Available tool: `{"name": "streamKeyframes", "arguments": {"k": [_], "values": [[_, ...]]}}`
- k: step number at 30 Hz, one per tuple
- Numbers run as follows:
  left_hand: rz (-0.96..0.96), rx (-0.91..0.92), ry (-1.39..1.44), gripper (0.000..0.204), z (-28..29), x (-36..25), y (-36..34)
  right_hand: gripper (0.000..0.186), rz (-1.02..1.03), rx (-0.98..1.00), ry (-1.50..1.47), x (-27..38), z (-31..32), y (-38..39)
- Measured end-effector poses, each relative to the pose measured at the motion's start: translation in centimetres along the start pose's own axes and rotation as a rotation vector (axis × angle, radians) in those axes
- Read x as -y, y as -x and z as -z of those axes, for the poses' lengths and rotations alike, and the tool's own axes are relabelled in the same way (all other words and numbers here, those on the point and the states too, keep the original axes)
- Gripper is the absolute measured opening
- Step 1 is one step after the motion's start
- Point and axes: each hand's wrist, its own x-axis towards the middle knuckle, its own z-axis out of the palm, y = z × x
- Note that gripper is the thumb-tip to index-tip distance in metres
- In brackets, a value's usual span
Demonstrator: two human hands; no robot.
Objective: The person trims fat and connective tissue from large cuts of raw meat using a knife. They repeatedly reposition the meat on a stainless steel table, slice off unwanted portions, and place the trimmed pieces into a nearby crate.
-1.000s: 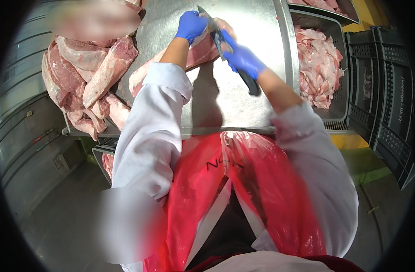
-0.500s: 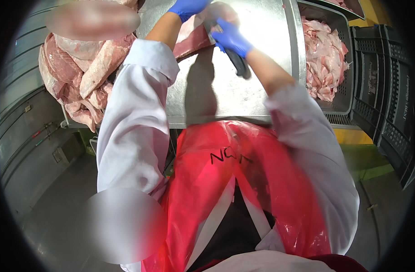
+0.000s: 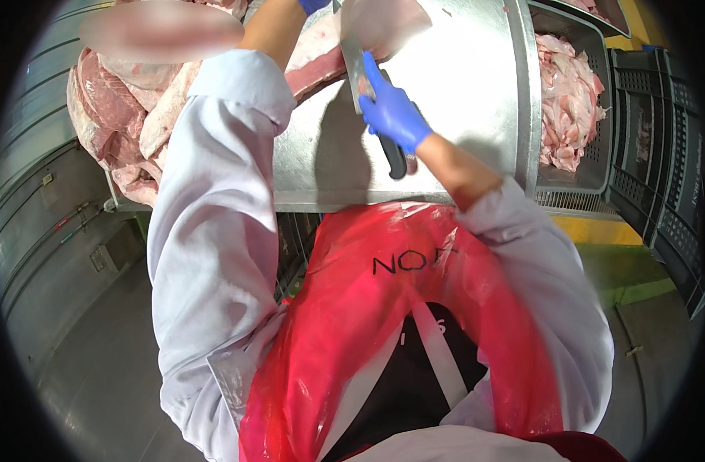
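Note:
My right hand [image 3: 395, 113], in a blue glove, is closed around a knife [image 3: 395, 159] with a black handle. Its forefinger stretches along the broad blade, which points away from me and overlaps the meat. That piece of meat [image 3: 317, 71], pale on top with a red cut edge, lies on a metal work table [image 3: 460, 100]. At the top edge, only a bit of my blue-gloved left hand [image 3: 315, 5] shows, near the far side of the meat; its fingers are out of the picture.
Large raw cuts [image 3: 110, 104] are heaped at the table's left end. To the right stands a grey bin [image 3: 595, 158] full of pale trimmings [image 3: 566, 104]. Black slatted crates [image 3: 653, 146] stand beyond it. A metal grating [image 3: 576, 202] runs below the bin.
My right hand and the knife have come nearer to me, and more of the blade shows. The left hand has gone farther up, mostly out of the picture.

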Motion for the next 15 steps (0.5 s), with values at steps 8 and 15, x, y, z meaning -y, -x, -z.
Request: {"name": "streamKeyframes", "arguments": {"k": [8, 15], "values": [[-0.036, -0.057, 0.144, 0.021, 2.3, -0.9, 1.3, 0.071, -0.158, 0.1, 0.012, 3.9, -0.7, -1.0], [-0.166, 0.013, 0.235, 0.011, 3.9, -0.9, 2.7, 0.071, -0.191, 0.078, 0.246, 3.6, -0.8, -6.6]]}}
